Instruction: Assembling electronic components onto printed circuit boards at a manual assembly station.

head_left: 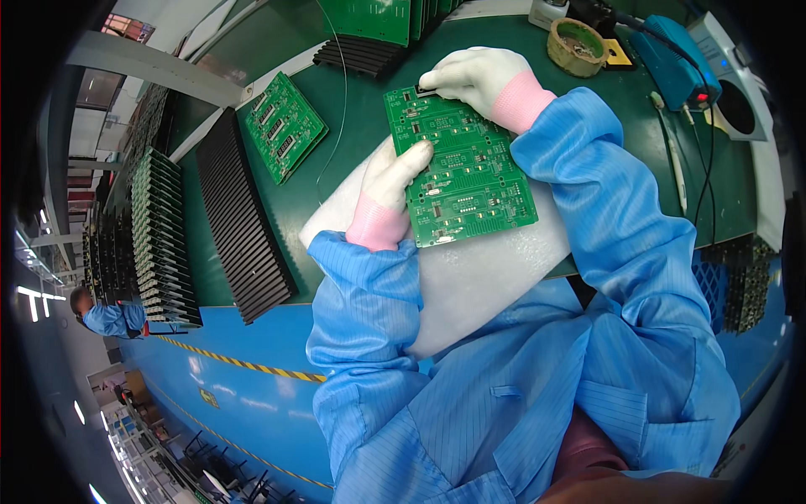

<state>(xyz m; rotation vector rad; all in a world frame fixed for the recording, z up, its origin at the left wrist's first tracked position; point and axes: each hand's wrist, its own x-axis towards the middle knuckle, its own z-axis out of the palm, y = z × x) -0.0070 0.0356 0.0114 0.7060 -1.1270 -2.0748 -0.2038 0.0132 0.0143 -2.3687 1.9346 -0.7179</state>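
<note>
A green circuit board panel [470,181] lies tilted over a white foam sheet [478,286] at the bench's front edge. My left hand [390,176], in a white glove with a pink cuff, grips the board's left edge. Its thumb rests on the upper face, while the other fingers are hidden beneath. At the board's far end, my gloved right hand [478,80] has its fingers closed around a small black component [426,91] at the surface. Whether that component is seated in the board, I cannot tell.
Left of the board lie stacked green boards [285,130] and a long black slotted rack [243,218]. Board-filled racks [164,235] stand farther left. A bowl [578,46], blue soldering station [676,67] and white pen-like tool [672,160] occupy the right. A thin wire [342,92] hangs down.
</note>
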